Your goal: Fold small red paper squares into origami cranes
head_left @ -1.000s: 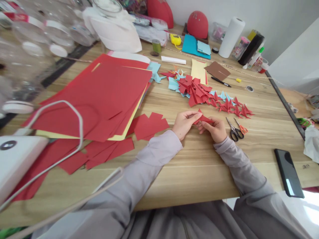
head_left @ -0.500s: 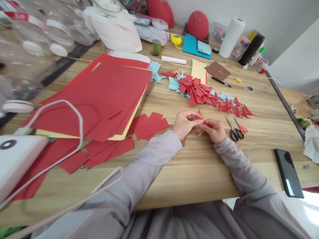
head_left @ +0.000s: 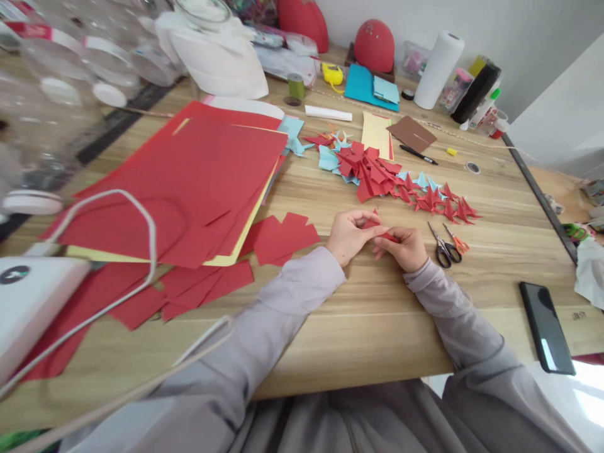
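Observation:
A small folded red paper [head_left: 387,236] is pinched between both hands above the wooden table. My left hand [head_left: 349,238] grips one end with thumb and fingers, and a red tip pokes up past its fingertips. My right hand [head_left: 406,248] pinches the other end, its fingertips meeting the left thumb. The fingers hide most of the fold. Just beyond them lies a heap of folded red paper pieces [head_left: 370,171], with light blue ones mixed in. Black-handled scissors [head_left: 446,250] and smaller orange scissors [head_left: 457,240] rest to the right of my right hand.
Large red sheets [head_left: 189,182] are stacked on the left, with cut red squares [head_left: 287,238] beside them. A white device [head_left: 42,302] with a looped cable stands front left. A phone [head_left: 546,327] lies at the right edge. A pen [head_left: 418,155] and paper roll [head_left: 440,70] are farther back.
Both hands keep their pinch on the red paper and stay nearly in place. Slightly less of the red paper shows between the fingers now.

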{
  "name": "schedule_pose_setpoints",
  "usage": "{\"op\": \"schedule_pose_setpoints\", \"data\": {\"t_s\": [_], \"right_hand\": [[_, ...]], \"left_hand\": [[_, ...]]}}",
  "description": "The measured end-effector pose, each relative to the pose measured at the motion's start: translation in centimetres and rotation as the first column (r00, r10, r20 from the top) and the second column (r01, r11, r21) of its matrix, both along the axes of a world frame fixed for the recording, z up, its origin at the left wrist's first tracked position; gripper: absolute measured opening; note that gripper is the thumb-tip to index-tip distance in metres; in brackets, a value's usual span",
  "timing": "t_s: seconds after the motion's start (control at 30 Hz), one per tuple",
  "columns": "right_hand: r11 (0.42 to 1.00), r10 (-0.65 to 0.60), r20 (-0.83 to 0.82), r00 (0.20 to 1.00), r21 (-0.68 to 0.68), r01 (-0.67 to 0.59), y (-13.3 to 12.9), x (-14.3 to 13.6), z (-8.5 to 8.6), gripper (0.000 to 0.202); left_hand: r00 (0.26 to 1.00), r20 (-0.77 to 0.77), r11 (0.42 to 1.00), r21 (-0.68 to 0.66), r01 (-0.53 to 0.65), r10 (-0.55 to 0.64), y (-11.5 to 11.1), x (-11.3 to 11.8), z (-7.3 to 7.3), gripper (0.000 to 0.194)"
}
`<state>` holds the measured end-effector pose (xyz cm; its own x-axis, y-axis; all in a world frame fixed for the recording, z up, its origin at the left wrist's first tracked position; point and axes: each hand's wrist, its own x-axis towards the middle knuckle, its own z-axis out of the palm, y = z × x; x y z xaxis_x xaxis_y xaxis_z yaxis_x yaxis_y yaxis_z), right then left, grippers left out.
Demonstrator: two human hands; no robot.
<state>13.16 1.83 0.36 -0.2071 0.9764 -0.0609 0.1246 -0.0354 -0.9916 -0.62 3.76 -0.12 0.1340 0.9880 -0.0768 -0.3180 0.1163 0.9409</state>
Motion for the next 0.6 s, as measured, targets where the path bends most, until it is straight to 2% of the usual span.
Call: {"op": "schedule_pose_setpoints", "data": {"t_s": [0.43, 0.6], "right_hand": [[0.998, -0.003, -0.177, 0.984, -0.065, -0.009, 0.06, 0.1, -0.32, 0.046], [0.997, -0.028, -0.168, 0.985, -0.077, 0.015, 0.01, 0.02, -0.39, 0.049]], "left_hand": [[0.997, 0.072, 0.999, -0.05, -0.013, 0.016, 0.39, -0.05, 0.07, 0.032], [0.997, 0.078, 0.998, -0.065, -0.006, 0.011, 0.49, -0.01, -0.16, 0.033]]}}
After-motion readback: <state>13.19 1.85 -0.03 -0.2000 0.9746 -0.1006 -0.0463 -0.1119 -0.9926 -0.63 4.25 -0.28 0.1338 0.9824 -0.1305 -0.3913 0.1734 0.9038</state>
